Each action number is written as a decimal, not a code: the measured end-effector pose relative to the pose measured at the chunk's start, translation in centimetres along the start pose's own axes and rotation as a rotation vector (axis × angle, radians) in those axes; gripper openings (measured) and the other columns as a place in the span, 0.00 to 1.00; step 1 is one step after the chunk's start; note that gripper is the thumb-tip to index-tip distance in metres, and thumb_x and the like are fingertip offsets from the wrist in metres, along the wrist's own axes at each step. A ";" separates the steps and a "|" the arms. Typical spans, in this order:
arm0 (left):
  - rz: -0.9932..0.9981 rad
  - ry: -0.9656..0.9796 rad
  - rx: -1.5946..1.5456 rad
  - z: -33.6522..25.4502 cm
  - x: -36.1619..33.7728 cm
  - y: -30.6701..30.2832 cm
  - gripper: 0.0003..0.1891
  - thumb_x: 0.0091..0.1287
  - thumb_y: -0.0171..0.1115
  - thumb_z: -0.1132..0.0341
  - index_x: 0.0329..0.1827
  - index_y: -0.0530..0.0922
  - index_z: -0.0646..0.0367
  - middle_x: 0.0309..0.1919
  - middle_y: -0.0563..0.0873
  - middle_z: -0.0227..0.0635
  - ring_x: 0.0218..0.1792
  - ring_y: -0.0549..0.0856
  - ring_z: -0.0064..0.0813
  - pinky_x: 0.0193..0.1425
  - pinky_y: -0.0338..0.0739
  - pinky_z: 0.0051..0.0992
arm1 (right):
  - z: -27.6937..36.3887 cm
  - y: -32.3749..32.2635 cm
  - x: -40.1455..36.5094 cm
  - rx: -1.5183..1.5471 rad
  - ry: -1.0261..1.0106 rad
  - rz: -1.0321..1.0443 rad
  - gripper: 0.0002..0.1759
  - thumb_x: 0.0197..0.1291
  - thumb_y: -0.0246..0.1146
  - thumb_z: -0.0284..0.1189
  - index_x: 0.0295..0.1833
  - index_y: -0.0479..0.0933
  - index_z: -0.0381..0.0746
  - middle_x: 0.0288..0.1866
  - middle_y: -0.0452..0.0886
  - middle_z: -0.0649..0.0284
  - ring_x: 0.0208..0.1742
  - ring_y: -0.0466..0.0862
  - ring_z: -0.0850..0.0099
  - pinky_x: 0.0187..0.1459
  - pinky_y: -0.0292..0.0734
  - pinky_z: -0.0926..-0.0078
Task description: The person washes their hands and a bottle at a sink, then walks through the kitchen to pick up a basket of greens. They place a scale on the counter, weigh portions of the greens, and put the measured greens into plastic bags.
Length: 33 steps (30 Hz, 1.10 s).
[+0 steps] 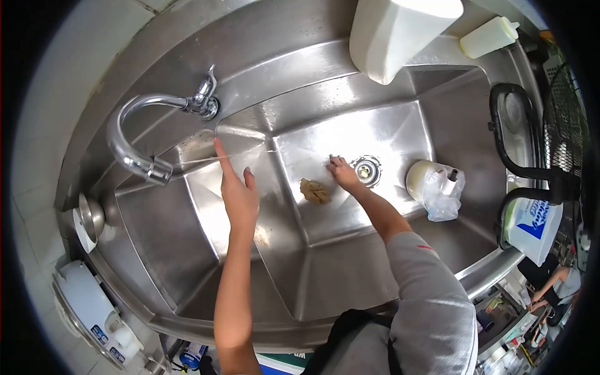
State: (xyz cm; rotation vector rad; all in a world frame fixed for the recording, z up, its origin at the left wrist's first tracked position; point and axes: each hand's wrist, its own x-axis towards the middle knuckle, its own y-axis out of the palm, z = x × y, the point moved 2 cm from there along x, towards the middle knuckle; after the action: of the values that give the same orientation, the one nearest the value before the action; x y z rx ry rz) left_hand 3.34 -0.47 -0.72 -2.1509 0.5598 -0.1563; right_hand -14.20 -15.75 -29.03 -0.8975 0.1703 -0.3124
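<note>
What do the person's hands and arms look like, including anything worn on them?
The left hand and right hand are bare, with no gloves, rings or watch visible. The left forearm is bare as far as it shows. On the right arm, a loose grey sleeve ends near the elbow, with a small red mark by its hem.

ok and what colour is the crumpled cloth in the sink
The crumpled cloth is brown, a tan shade; the head view shows it.

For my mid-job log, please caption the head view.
Left hand open above a steel double sink; right hand beside the drain, near a brown clump.
</note>
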 end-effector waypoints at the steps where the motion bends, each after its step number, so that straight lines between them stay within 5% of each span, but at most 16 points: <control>1: -0.039 0.084 0.000 0.0 0.2 0.2 0.41 0.58 0.50 0.80 0.70 0.38 0.46 0.59 0.67 0.54 0.37 0.79 0.48 0.43 0.71 0.34 | -0.1 0.7 0.0 -0.091 -0.030 -0.049 0.13 0.50 0.55 0.25 0.43 0.74 0.37 0.49 0.74 0.53 0.47 0.75 0.57 0.47 0.73 0.66; 3: 0.015 0.001 -0.025 -1.0 0.2 -0.3 0.41 0.58 0.50 0.81 0.70 0.38 0.47 0.60 0.66 0.54 0.34 0.79 0.46 0.42 0.72 0.33 | -1.1 1.8 -1.2 -0.020 0.117 0.083 0.12 0.49 0.55 0.24 0.42 0.75 0.36 0.47 0.74 0.53 0.48 0.75 0.57 0.47 0.73 0.67; 4: 0.061 -0.078 -0.050 -1.1 0.0 -0.4 0.41 0.58 0.50 0.81 0.70 0.38 0.48 0.61 0.65 0.54 0.31 0.79 0.45 0.41 0.72 0.33 | -1.6 1.6 -2.4 -0.019 0.144 -0.040 0.11 0.49 0.55 0.24 0.40 0.75 0.36 0.45 0.75 0.53 0.46 0.75 0.56 0.46 0.73 0.66; 5: 0.064 -0.080 -0.052 -0.9 0.0 -0.2 0.41 0.58 0.50 0.81 0.70 0.38 0.48 0.61 0.65 0.54 0.31 0.79 0.45 0.41 0.72 0.33 | -2.5 1.0 -3.0 -0.023 0.164 -0.172 0.10 0.49 0.55 0.24 0.39 0.76 0.35 0.44 0.75 0.53 0.45 0.76 0.56 0.45 0.73 0.66; 7: -0.050 0.091 -0.019 -0.7 0.2 -0.1 0.41 0.57 0.50 0.81 0.70 0.38 0.48 0.61 0.64 0.55 0.28 0.79 0.44 0.40 0.72 0.32 | -4.7 -0.9 -4.4 0.010 0.552 -0.057 0.10 0.53 0.51 0.24 0.39 0.74 0.34 0.45 0.75 0.52 0.46 0.76 0.55 0.49 0.72 0.64; 10: -0.024 0.041 -0.063 -0.8 0.2 -0.1 0.41 0.58 0.49 0.81 0.70 0.39 0.49 0.61 0.64 0.54 0.27 0.78 0.42 0.40 0.72 0.31 | -8.4 0.1 -6.2 -0.062 0.669 -0.056 0.09 0.54 0.51 0.25 0.37 0.76 0.35 0.45 0.75 0.51 0.46 0.77 0.57 0.47 0.74 0.64; 11: -0.022 0.038 -0.063 -1.1 0.2 -0.2 0.41 0.58 0.49 0.81 0.70 0.39 0.49 0.61 0.64 0.54 0.27 0.78 0.42 0.40 0.72 0.31 | -8.3 0.3 -5.9 -0.062 0.670 -0.053 0.09 0.54 0.51 0.25 0.37 0.76 0.35 0.45 0.75 0.51 0.46 0.77 0.57 0.47 0.74 0.64; 13: 0.040 -0.057 -0.110 -1.3 0.2 -0.3 0.41 0.58 0.51 0.78 0.70 0.38 0.45 0.66 0.57 0.50 0.64 0.63 0.46 0.63 0.59 0.30 | -7.7 1.1 -5.2 -0.282 0.633 0.105 0.09 0.54 0.51 0.25 0.37 0.77 0.35 0.46 0.75 0.50 0.46 0.77 0.57 0.46 0.75 0.65; 17: 0.004 0.049 -0.128 -0.7 0.1 -0.1 0.41 0.58 0.51 0.78 0.70 0.38 0.46 0.66 0.57 0.50 0.67 0.55 0.45 0.65 0.55 0.30 | -7.2 0.6 -4.2 -0.302 0.760 0.275 0.09 0.52 0.53 0.25 0.37 0.77 0.36 0.46 0.75 0.51 0.47 0.77 0.58 0.45 0.75 0.66; 21: 0.007 0.024 -0.129 -0.8 0.5 -0.2 0.41 0.58 0.51 0.79 0.70 0.38 0.47 0.66 0.57 0.51 0.66 0.58 0.47 0.64 0.57 0.30 | -7.1 -0.5 -4.7 -0.271 0.542 0.119 0.08 0.48 0.56 0.25 0.36 0.77 0.40 0.42 0.77 0.52 0.43 0.78 0.57 0.42 0.76 0.62; 25: 0.028 -0.005 -0.120 -0.9 0.1 -0.2 0.41 0.58 0.50 0.79 0.70 0.38 0.47 0.65 0.58 0.52 0.64 0.61 0.49 0.61 0.60 0.30 | -7.5 -2.1 -5.5 0.006 0.702 0.082 0.09 0.44 0.58 0.25 0.34 0.78 0.40 0.29 0.79 0.53 0.35 0.80 0.56 0.39 0.75 0.62; 33: 0.032 0.042 -0.121 -1.0 -0.6 -0.1 0.43 0.55 0.51 0.80 0.70 0.38 0.48 0.65 0.58 0.49 0.64 0.60 0.48 0.63 0.60 0.32 | 0.9 -24.1 -12.3 0.012 0.495 -0.023 0.08 0.42 0.61 0.25 0.32 0.78 0.35 0.30 0.79 0.51 0.34 0.80 0.56 0.39 0.74 0.66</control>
State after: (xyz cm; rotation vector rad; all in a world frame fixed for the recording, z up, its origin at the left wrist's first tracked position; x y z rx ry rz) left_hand 2.49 -0.93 0.01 -2.2585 0.6420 -0.1542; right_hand -30.20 -24.99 -9.27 -0.7978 0.6144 -0.5542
